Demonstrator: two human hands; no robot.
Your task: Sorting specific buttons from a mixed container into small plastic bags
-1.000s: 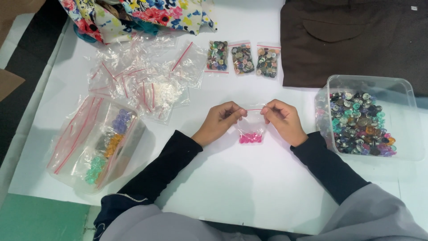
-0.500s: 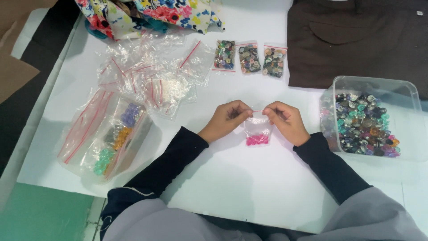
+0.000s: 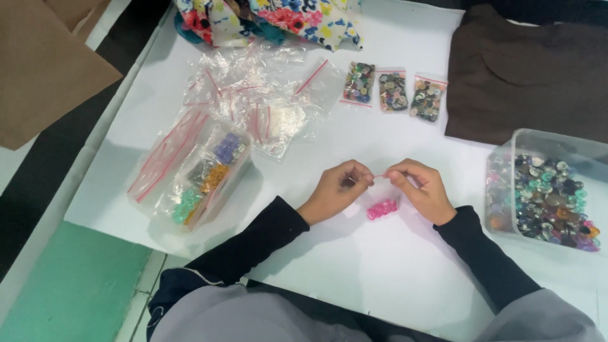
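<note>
Left hand (image 3: pixel 335 189) and right hand (image 3: pixel 421 189) both pinched shut on top strip of small zip bag (image 3: pixel 380 196), held mid-table, pink buttons (image 3: pixel 382 209) hanging inside. Risk: seal not fully pressed, buttons spill; tub of mixed buttons (image 3: pixel 546 190) close right, elbow could knock it

On the white worktop (image 3: pixel 392 266) the left hand (image 3: pixel 335 190) and the right hand (image 3: pixel 421 189) pinch the top edge of a small clear bag (image 3: pixel 380 199) between them, pink buttons (image 3: pixel 382 209) sitting in its bottom. To the right stands a clear tub (image 3: pixel 551 149) of mixed buttons. Three small filled bags (image 3: pixel 392 92) lie in a row further back, beside a brown garment (image 3: pixel 532 69). To the left lie a heap of empty zip bags (image 3: pixel 253 95) and a large bag of sorted colours (image 3: pixel 199 174). Floral fabric (image 3: pixel 272 19) lies at the far edge.
</note>
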